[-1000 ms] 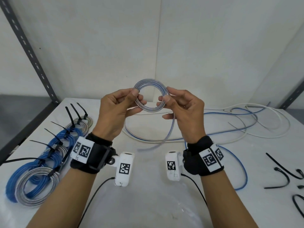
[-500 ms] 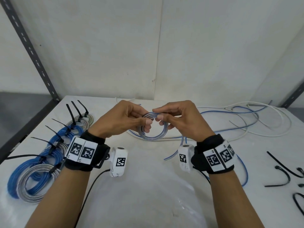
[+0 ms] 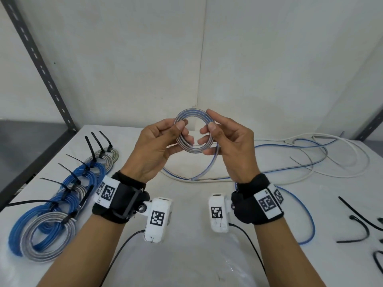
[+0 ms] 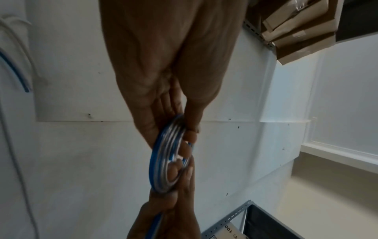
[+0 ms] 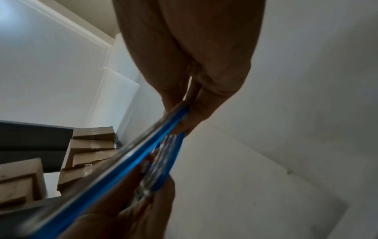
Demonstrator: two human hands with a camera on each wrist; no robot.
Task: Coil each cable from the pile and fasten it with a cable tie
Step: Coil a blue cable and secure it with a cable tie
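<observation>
Cable point(image 3: 193, 131), clear with a blue stripe, is wound into a small ring held up above the worktop point(image 3: 186, 235), the left hand point(image 3: 157, 146) pinching its left side and the right hand point(image 3: 228, 141) pinching its right, each with thumb in front and fingers point(image 3: 187, 138) curled behind. To finish well, I'd say the left hand should keep the turns clamped flat while the right feeds the hanging tail point(image 3: 207, 164) round at the same size. Beyond lie tied coils point(image 3: 51, 220), loose cables point(image 3: 310, 154) and spare cable ties point(image 3: 356, 222) within reach.
</observation>
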